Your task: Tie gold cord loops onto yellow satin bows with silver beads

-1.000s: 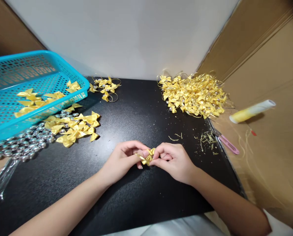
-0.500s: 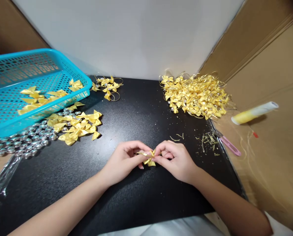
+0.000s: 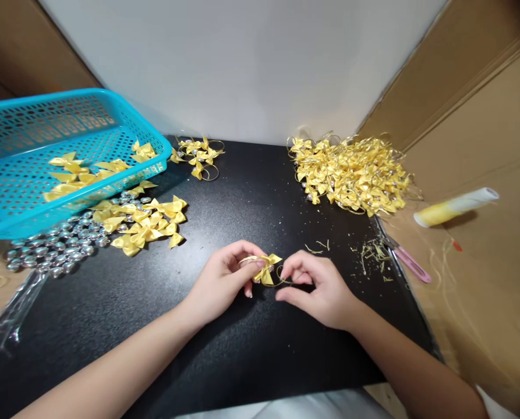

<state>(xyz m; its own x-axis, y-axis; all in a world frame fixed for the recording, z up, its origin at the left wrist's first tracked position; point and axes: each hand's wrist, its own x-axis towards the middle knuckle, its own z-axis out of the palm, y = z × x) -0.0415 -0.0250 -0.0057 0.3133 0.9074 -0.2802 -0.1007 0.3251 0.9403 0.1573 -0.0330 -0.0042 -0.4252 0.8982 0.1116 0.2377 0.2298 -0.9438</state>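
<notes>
1. Turquoise plastic basket (image 3: pixel 115 137), far left: several yellow bows lie inside with no loop visible; judged as stock left to work.
2. Silver beads (image 3: pixel 59 244) sit against the basket's near side, with loose bows (image 3: pixel 144 228) partly over them on the table (image 3: pixel 237 209). Also judged outstanding.
3. Small cluster (image 3: pixel 198 152) at the back, just beside the basket: bows with gold loops and beads, apparently complete (whether trimmed cannot be told).
4. Left hand (image 3: pixel 225 276): thumb and forefinger clamped on one yellow bow (image 3: pixel 267 270), raised over the table's near middle. A gold loop and a bead show; judged well advanced, though a slack cord (image 3: pixel 279 283) remains at its right.
5. Right hand (image 3: pixel 318 285): grip apart, thumb clear of forefinger. The cord reaches the forefinger's tip; whether it is held cannot be told.
6. Large heap (image 3: pixel 351 174), back right: many looped bows, judged the bulk of completed work. Clippings (image 3: pixel 373 251) lie nearer, beside pink-handled cutters (image 3: pixel 410 265).
7. Change over half a second: left hand retains the bow; right fingertips, then meeting at it, have parted and moved off, exposing the cord. Heap and cluster appear unaltered.
</notes>
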